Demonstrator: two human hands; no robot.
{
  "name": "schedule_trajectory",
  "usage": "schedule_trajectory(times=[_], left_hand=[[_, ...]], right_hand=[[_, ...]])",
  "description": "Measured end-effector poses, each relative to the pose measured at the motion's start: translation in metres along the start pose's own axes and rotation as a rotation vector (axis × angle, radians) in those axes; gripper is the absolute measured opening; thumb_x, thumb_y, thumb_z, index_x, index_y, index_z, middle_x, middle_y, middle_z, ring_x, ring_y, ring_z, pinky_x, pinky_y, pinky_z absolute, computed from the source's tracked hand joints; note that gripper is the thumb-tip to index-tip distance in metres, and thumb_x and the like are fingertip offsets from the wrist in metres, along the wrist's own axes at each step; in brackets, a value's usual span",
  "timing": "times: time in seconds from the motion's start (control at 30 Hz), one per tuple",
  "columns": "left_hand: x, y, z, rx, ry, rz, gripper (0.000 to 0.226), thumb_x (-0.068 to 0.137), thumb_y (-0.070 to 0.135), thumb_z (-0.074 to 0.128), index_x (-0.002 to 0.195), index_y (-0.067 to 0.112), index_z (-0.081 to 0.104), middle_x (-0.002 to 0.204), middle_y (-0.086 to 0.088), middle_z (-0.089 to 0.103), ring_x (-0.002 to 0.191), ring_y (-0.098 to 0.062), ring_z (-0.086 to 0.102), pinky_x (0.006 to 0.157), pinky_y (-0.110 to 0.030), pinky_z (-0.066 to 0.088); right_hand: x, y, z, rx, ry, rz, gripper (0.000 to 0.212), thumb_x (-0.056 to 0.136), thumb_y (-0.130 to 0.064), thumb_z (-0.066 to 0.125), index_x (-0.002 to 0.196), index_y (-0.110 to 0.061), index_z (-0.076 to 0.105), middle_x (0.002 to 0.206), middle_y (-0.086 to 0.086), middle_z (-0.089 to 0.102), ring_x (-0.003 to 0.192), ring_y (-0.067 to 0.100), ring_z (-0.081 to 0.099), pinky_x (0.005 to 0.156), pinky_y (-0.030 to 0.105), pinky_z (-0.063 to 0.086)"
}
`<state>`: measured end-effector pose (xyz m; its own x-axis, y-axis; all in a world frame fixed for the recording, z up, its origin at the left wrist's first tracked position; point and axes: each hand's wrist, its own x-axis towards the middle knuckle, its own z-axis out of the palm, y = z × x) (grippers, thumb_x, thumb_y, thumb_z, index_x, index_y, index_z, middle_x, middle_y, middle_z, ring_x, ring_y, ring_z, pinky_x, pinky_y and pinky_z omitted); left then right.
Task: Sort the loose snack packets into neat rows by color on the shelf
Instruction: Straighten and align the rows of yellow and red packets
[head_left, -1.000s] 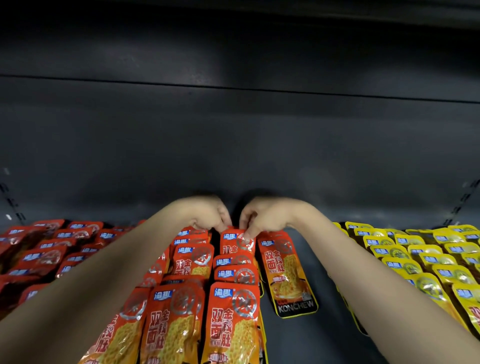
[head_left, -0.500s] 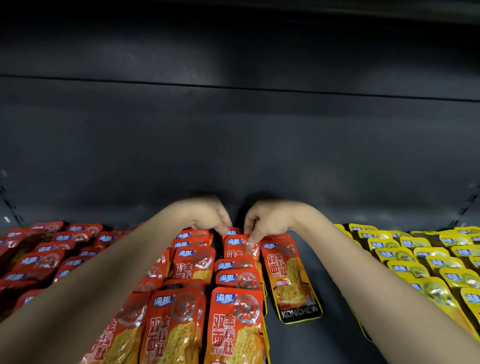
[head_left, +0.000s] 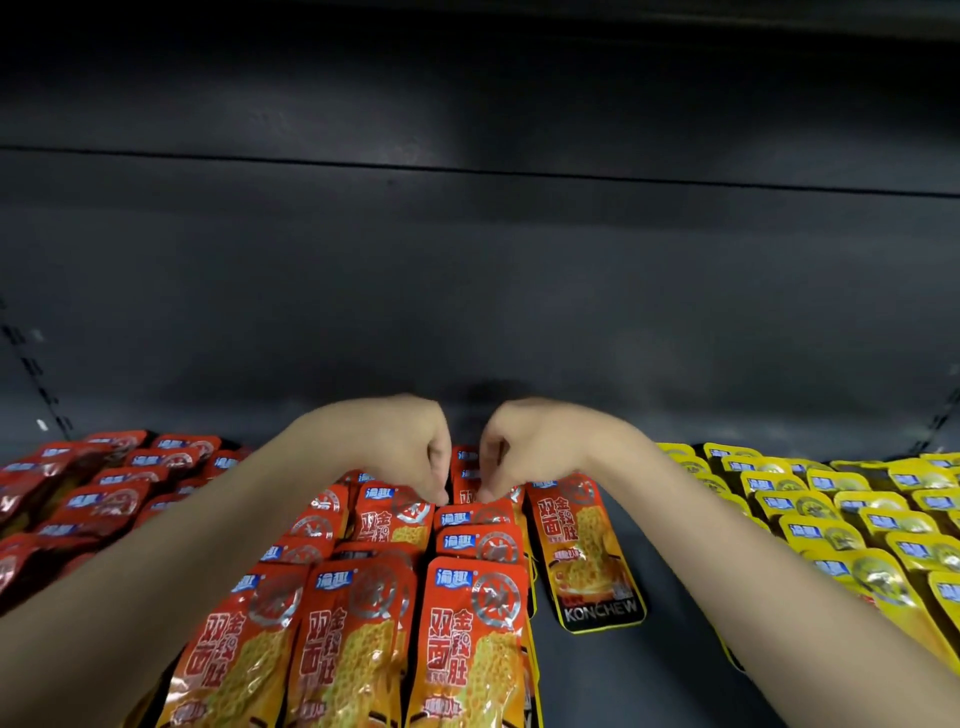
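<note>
Since half a second ago both hands have drawn a little nearer the person, fingertips dropping from the far packets onto the next one forward in the same column. The left hand (head_left: 415, 457) has its fingers curled down, and the right hand (head_left: 511, 457) mirrors it; their tips meet at the top edge of a small glossy orange-red foil snack packet (head_left: 475, 514) at the back of the middle column. They seem to pinch or press that edge, but the fingertips hide the contact, so I cannot tell whether it is truly gripped.

That packet overlaps the orange-red packets in front of it like shingles. Just right of the column lies a lone orange-red packet with a black bottom band (head_left: 584, 551), flat and slightly askew on the dark grey shelf (head_left: 675, 670). Left of the hands are darker red foil packets (head_left: 104, 499) in rows; far right, beyond a bare strip of shelf, stand rows of yellow foil packets (head_left: 857, 525).

The risks, as I judge them: the foil is slick, so a light pinch may slip and leave the packet crooked. Pulling it forward could drag the overlapped packets beneath and ripple the whole column. The forearms hang low over the front packets; a dropped wrist could sweep them off line, or nudge the lone packet further out.
</note>
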<state>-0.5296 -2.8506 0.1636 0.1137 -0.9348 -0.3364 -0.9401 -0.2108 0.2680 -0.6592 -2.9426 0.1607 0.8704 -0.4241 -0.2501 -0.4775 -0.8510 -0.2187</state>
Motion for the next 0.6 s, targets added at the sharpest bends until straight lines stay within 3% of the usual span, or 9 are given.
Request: schedule_trajectory(times=[0.13, 0.23, 0.33, 0.6], left_hand=[[-0.003, 0.002, 0.004, 0.013, -0.024, 0.009, 0.007, 0.082, 0.029, 0.072, 0.078, 0.025, 0.068, 0.065, 0.018, 0.06, 0.066, 0.0, 0.057, 0.064, -0.017, 0.043], [-0.003, 0.0, 0.005, -0.017, -0.005, 0.002, 0.004, 0.083, 0.027, 0.071, 0.083, 0.023, 0.07, 0.072, 0.018, 0.063, 0.073, 0.0, 0.06, 0.07, -0.02, 0.049], [0.003, -0.003, 0.004, -0.106, 0.12, -0.035, 0.009, 0.085, 0.022, 0.067, 0.078, 0.025, 0.071, 0.077, 0.015, 0.068, 0.078, -0.005, 0.064, 0.074, -0.023, 0.053], [0.03, -0.003, 0.006, -0.21, 0.093, -0.165, 0.011, 0.079, 0.017, 0.073, 0.089, 0.017, 0.076, 0.093, -0.002, 0.074, 0.09, -0.019, 0.069, 0.086, -0.033, 0.055]], right_hand=[[-0.001, -0.006, 0.004, -0.036, -0.011, 0.019, 0.031, 0.072, -0.038, 0.077, 0.095, -0.017, 0.073, 0.087, -0.003, 0.065, 0.083, 0.015, 0.061, 0.069, 0.027, 0.048], [-0.001, -0.008, 0.007, -0.038, -0.009, 0.048, 0.033, 0.07, -0.037, 0.079, 0.094, -0.015, 0.072, 0.081, -0.003, 0.064, 0.082, 0.016, 0.062, 0.067, 0.026, 0.047], [-0.001, -0.01, 0.009, -0.041, 0.01, 0.076, 0.035, 0.069, -0.035, 0.08, 0.095, -0.012, 0.072, 0.07, -0.004, 0.061, 0.082, 0.018, 0.064, 0.07, 0.027, 0.05], [0.005, -0.01, 0.014, -0.034, 0.003, 0.147, 0.047, 0.068, -0.035, 0.081, 0.105, -0.008, 0.07, 0.098, 0.005, 0.07, 0.09, 0.022, 0.066, 0.079, 0.031, 0.055]])
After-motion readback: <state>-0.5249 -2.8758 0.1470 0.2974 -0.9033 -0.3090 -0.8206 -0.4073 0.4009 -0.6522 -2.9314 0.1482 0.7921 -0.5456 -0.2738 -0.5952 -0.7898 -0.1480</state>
